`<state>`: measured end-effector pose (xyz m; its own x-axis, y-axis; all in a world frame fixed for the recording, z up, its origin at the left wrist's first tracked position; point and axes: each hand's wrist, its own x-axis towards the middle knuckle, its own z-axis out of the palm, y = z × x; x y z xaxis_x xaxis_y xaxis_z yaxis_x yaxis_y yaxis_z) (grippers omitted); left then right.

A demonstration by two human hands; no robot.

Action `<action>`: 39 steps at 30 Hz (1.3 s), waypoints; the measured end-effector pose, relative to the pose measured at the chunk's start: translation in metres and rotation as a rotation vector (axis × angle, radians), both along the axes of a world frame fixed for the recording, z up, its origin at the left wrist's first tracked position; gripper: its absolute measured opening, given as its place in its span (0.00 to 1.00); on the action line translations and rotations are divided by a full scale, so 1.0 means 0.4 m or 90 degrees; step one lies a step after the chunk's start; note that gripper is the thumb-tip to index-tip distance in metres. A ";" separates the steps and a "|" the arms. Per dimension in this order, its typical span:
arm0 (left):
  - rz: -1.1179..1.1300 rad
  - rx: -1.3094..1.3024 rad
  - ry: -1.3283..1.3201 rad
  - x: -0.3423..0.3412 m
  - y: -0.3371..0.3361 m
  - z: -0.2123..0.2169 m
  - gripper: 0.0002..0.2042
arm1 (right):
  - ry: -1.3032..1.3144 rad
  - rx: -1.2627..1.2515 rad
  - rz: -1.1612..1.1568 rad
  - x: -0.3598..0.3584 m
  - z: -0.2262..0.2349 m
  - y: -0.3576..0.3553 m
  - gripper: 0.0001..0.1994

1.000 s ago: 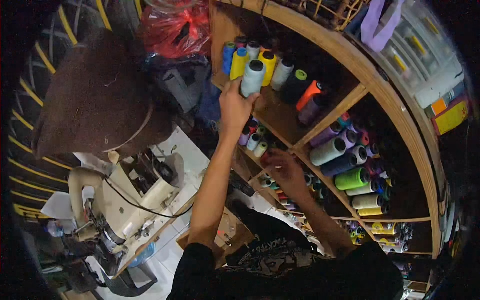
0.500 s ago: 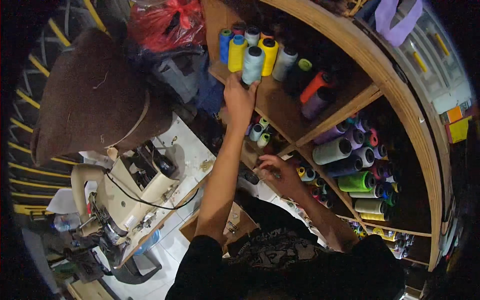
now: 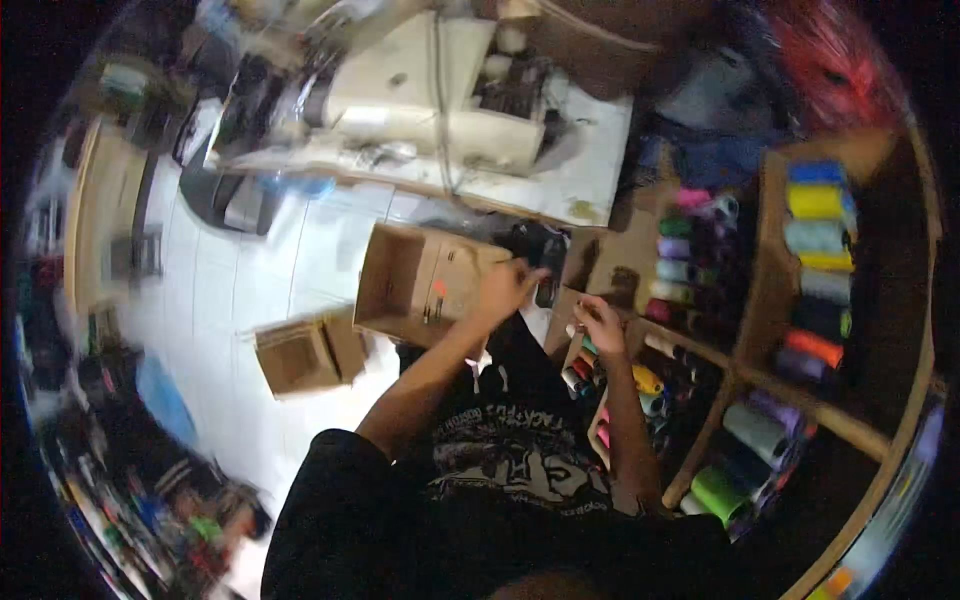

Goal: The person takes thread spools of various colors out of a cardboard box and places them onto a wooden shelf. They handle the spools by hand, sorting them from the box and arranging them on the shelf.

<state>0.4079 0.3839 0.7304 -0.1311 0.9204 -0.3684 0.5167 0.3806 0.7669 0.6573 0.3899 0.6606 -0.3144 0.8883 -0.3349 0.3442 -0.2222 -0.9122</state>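
Note:
My left hand [image 3: 503, 290] is over a cardboard box [image 3: 388, 272], its fingers loosely apart and slightly blurred; I see nothing held in it. To its right, my right hand [image 3: 602, 326] is raised in front of the wooden shelf [image 3: 735, 370] with its fingers curled together. Anything in that grip is too small to make out. A pale blue thread cone [image 3: 812, 237] stands among yellow, blue and grey cones in the upper right compartment. Orange and purple cones are in the same compartment.
A cream sewing machine [image 3: 430, 100] is on a white table [image 3: 600, 150] at the far side. A second cardboard box [image 3: 300, 355] sits on the white tiled floor [image 3: 240, 290]. More thread cones [image 3: 720, 490] fill the lower compartments. A red plastic bag [image 3: 830, 60] is at the far right.
My left hand has let go of the pale blue cone and drawn back from the shelf. The view has swung left, bringing the boxes and floor into sight. My right hand stays raised.

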 end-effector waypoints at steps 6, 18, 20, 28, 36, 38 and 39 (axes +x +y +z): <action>0.371 -0.211 0.118 -0.316 -0.615 -0.328 0.18 | -0.203 -0.282 0.292 -0.178 -0.190 -0.016 0.16; 1.363 -0.179 -0.214 -0.449 -1.300 -1.045 0.43 | -0.290 -0.548 0.136 -0.374 -0.918 -0.181 0.22; 1.390 -0.145 -0.167 -0.503 -1.427 -1.106 0.45 | -0.189 -0.458 -0.101 -0.458 -0.916 -0.305 0.24; 1.279 0.041 -0.520 -0.671 -1.551 -1.337 0.19 | -0.403 -0.477 0.037 -0.476 -1.003 -0.259 0.16; 1.188 0.231 -0.582 -0.660 -1.519 -1.400 0.25 | -0.135 -0.470 0.116 -0.684 -1.030 -0.294 0.23; 1.280 0.306 -0.595 -0.662 -1.534 -1.353 0.22 | -0.116 -0.463 0.151 -0.733 -1.036 -0.301 0.24; 1.268 0.284 -0.586 -0.663 -1.563 -1.320 0.21 | -0.099 -0.454 0.200 -0.755 -1.037 -0.316 0.25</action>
